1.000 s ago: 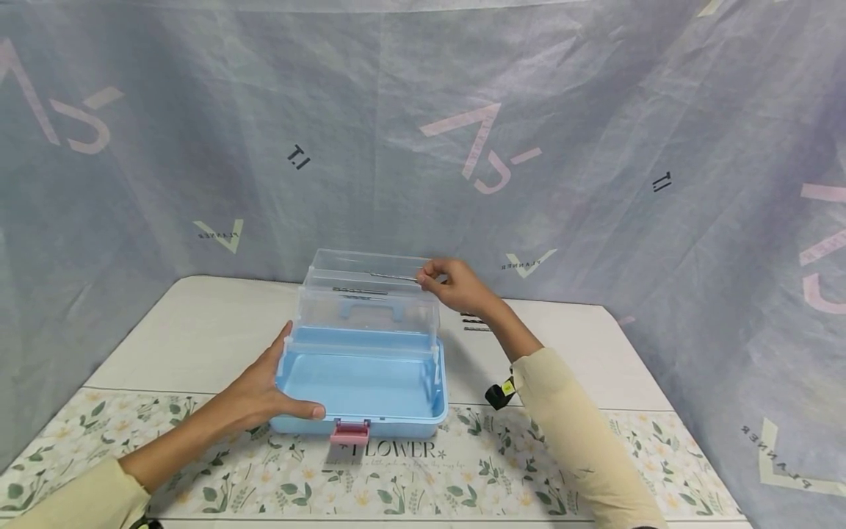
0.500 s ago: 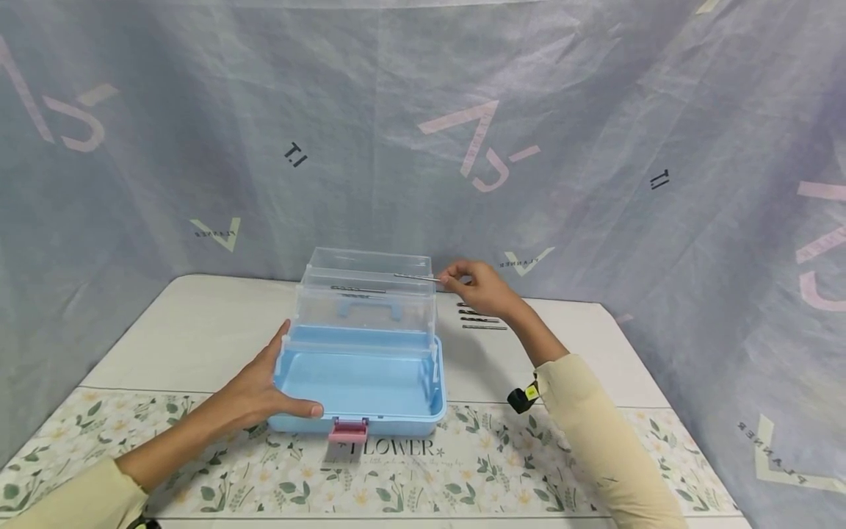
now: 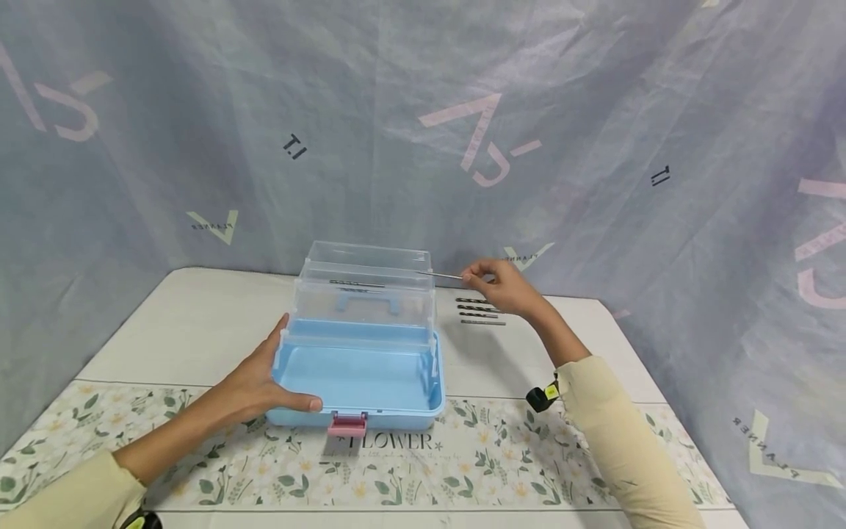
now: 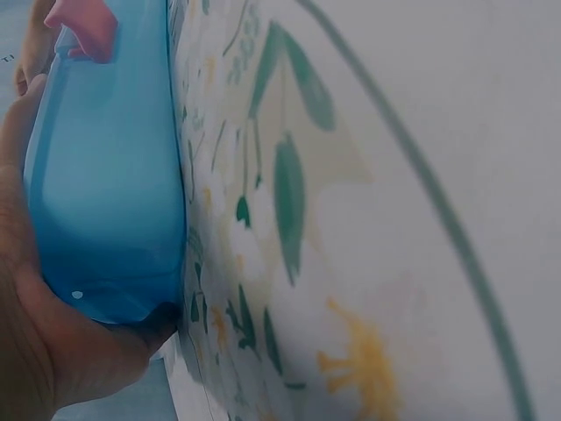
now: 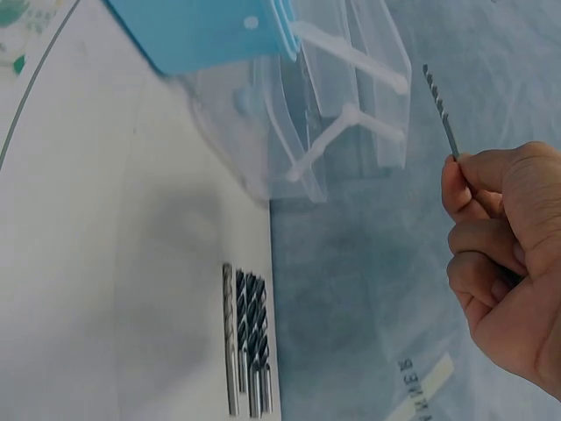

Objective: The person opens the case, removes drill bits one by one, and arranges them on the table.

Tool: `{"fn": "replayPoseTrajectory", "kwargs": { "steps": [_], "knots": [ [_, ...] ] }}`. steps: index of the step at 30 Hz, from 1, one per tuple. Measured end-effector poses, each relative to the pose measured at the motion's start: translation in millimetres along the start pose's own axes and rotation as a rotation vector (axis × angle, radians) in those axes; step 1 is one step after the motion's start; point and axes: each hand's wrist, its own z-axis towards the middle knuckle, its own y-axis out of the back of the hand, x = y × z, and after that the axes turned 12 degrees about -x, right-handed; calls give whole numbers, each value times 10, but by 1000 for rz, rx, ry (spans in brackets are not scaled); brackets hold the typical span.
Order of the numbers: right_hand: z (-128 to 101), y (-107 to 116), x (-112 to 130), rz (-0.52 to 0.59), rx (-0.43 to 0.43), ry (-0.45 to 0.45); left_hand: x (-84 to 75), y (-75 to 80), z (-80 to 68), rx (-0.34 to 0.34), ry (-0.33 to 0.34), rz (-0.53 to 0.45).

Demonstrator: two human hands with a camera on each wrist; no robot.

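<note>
A light blue toolbox (image 3: 403, 420) stands with its clear tiered trays (image 3: 366, 257) raised at the back. My left hand (image 3: 254, 386) grips its left end, thumb on the front rim and fingers along the side. Between thumb and fingers, my right hand (image 3: 507, 288) pinches a thin drill bit (image 5: 441, 109) by one end. The bit points left in the head view, its tip overlapping the right end of the upper trays. Two dark drill bits (image 3: 357, 283) show in a clear tray. To the right of the toolbox, several drill bits (image 3: 482, 322) lie in a row on the table.
A pink latch (image 3: 347, 425) hangs at the toolbox front. The toolbox's blue bottom compartment (image 3: 357, 378) is uncovered. A floral cloth band (image 3: 463, 470) runs along the white table, and a grey printed curtain (image 3: 370, 132) hangs close behind it.
My right hand has moved to the right, away from the clear trays, still pinching the drill bit. The left hand keeps its grip on the toolbox.
</note>
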Motion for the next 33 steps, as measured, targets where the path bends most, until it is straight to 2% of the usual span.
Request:
{"fn": "replayPoseTrajectory", "kwargs": {
  "steps": [19, 25, 33],
  "knots": [
    [-259, 258, -432, 2, 23, -69, 25, -11, 7, -9, -2, 21],
    [-359, 245, -604, -18, 28, -71, 32, -13, 8, -10, -6, 18],
    [-495, 147, -878, -49, 59, -152, 8, -4, -3, -11, -9, 13]
  ]
}}
